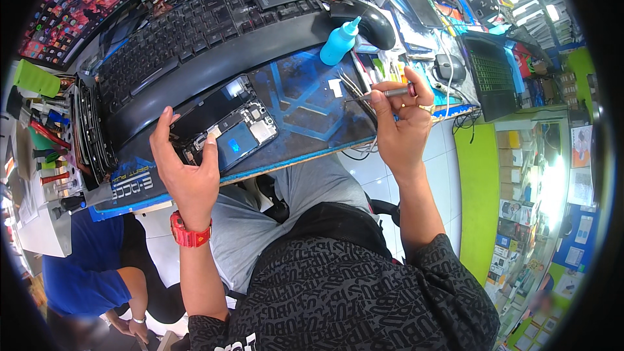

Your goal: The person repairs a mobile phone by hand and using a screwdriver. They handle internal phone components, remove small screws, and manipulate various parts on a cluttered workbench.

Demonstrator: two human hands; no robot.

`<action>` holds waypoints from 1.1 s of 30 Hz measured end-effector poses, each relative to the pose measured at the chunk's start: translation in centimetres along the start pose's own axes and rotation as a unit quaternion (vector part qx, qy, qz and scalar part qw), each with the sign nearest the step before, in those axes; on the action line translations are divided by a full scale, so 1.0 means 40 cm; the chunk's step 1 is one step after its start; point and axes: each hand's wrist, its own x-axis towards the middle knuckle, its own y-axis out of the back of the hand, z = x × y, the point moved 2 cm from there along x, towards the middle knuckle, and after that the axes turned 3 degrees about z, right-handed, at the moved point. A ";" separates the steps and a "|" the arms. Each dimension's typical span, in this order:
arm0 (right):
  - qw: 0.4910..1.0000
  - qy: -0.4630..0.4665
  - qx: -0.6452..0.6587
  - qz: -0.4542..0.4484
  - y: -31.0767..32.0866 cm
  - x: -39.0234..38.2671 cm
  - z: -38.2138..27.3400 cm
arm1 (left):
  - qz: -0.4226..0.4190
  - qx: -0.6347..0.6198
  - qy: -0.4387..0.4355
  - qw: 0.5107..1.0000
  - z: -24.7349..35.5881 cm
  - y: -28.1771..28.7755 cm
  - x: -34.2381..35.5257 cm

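One dismantled phone (238, 146) lies gripped in half-spread left hand (190, 179); right hand (404, 127) pinches screwdriver (395, 92).

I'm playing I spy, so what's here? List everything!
opened phone: one, black and blue, on mat
mat: one, dark blue, beneath phone
screwdriver: one, grey and red, in right hand
keyboard: one, black, behind phone
bottle: one, light blue, right of keyboard
screen: one, multicoloured, upper left
laptop: one, black, upper right
small mouse: one, dark, left of laptop
clutter: plenty, mixed colours, left and right
co-worker: one, blue shirt, lower left
watch: one, red, left wrist
left hand: one, bare, touching phone
right hand: one, bare, holding screwdriver
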 end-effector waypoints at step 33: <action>0.964 0.177 0.161 -0.116 -0.394 -0.036 -0.138 | 0.020 0.022 -0.057 0.998 -0.007 0.009 0.009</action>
